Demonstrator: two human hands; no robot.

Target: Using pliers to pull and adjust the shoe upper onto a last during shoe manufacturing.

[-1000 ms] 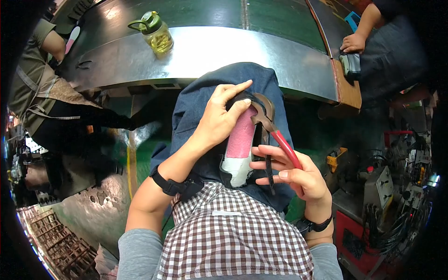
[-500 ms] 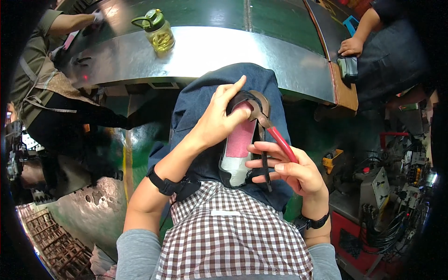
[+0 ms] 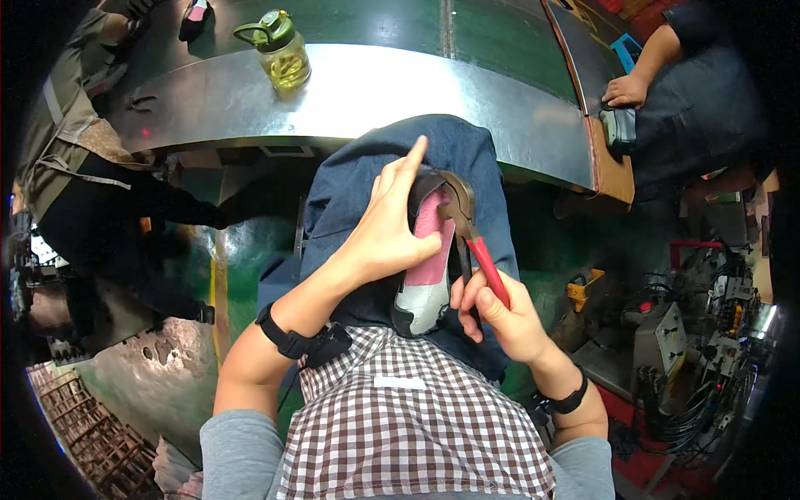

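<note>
Scene is shot from the left head-worn fisheye, pitched down, left hand (image 3: 385, 229) and right hand (image 3: 510, 321) framed close, workbench (image 3: 400, 87) farther out.

The shoe (image 3: 424, 287) lies on the lap (image 3: 342, 187), before the bench (image 3: 383, 87).

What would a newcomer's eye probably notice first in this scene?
Probably the bright red handle of the pliers in the right hand. Next comes the shoe on the lap, its upward face pink and white. Farther off, left of centre, a green-lidded bottle stands on the bench.
</note>
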